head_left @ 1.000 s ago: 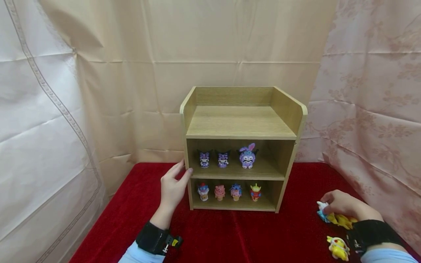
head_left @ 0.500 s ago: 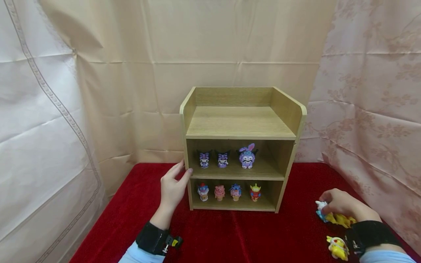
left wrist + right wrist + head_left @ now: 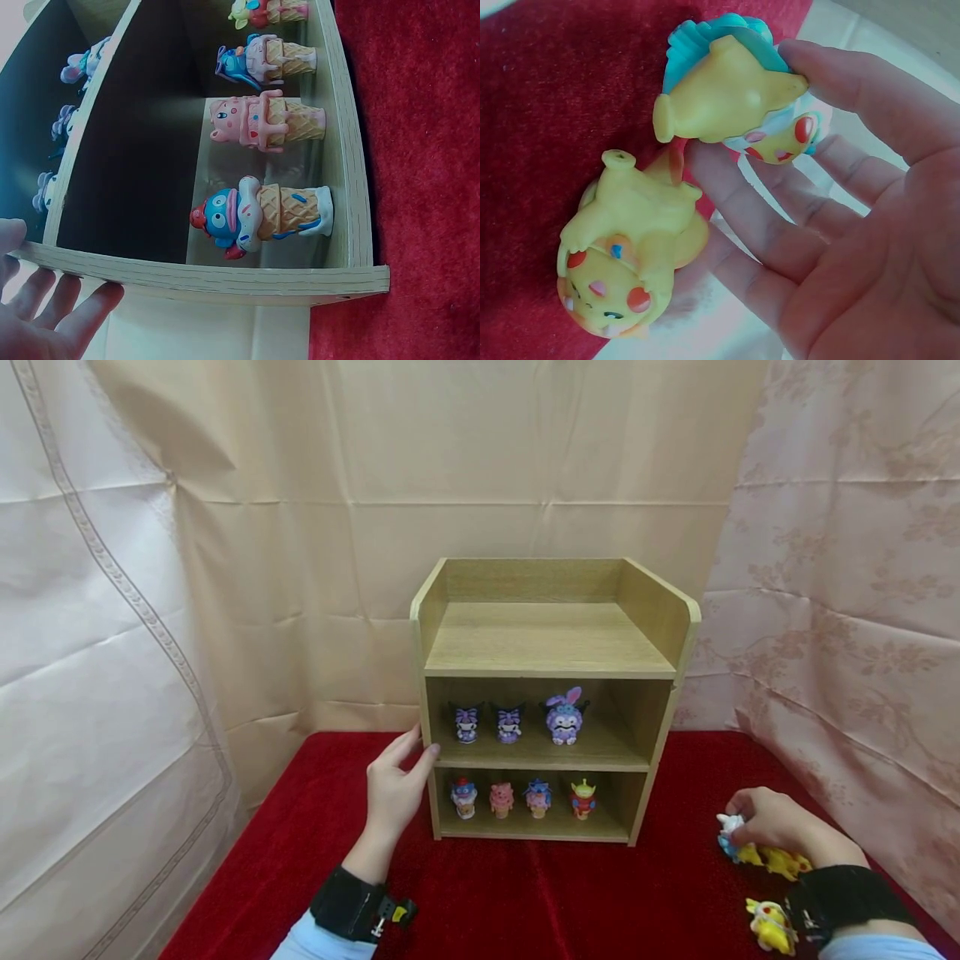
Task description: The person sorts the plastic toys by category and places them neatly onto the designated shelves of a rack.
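My left hand (image 3: 396,789) holds the left side panel of a wooden shelf (image 3: 547,639). Its thumb lies at the front edge and its fingers lie along the outer face. To the right of the shelf, my right hand (image 3: 776,821) pinches a yellow Pikachu-like figurine (image 3: 735,90) with a turquoise skirt-like part and red cheeks. The thumb touches one side of it and the fingers reach behind. Close beside the fingers lies a second yellow figurine (image 3: 630,232) on the red cloth. Another yellow figurine (image 3: 771,927) lies nearer, by the right wrist.
Three purple figurines, one with long ears (image 3: 564,717), stand on the middle shelf. Ice-cream-cone figurines, including a pink one (image 3: 501,799), stand on the bottom level with a green-headed figurine (image 3: 582,799). Red cloth (image 3: 600,902) covers the table. Curtains (image 3: 847,568) hang around it.
My right hand has shifted slightly left and away from me, with the turquoise-skirted figurine moving along. The left hand has stayed on the shelf's side.
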{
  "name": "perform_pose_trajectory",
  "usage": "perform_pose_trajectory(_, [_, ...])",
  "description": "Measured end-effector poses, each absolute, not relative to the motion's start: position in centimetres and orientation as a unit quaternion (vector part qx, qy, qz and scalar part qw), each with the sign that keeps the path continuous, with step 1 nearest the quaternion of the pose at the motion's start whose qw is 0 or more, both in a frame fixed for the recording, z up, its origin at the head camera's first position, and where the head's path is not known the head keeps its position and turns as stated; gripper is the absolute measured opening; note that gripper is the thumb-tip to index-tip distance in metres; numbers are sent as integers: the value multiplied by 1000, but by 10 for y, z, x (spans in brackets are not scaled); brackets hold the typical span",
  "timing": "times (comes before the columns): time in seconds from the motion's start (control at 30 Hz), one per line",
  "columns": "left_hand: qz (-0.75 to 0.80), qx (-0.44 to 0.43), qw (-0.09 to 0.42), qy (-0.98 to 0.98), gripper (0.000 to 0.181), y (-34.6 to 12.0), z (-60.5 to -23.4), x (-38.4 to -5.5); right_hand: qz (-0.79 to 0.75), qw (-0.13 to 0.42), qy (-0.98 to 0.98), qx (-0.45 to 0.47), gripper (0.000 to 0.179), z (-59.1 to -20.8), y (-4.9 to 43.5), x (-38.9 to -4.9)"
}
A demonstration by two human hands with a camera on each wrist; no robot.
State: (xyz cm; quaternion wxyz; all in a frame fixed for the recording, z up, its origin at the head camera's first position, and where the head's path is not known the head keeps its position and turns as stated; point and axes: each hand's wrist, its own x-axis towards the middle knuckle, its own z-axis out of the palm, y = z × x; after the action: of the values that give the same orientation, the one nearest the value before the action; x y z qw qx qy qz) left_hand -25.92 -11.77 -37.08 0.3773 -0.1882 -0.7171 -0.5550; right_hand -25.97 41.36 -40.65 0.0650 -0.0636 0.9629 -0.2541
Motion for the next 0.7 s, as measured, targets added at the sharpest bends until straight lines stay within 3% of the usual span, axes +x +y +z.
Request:
perform_pose_trajectory(0.33, [-551,-185,376,-722,40,-118,-371,-260,-258,41,962,-75,36,-398,410,-259])
perform_pose_trajectory(0.7, [-557,-190,376,-715,40,-117,-370,-259,-224,-26,968,-106,37,-380,397,-253])
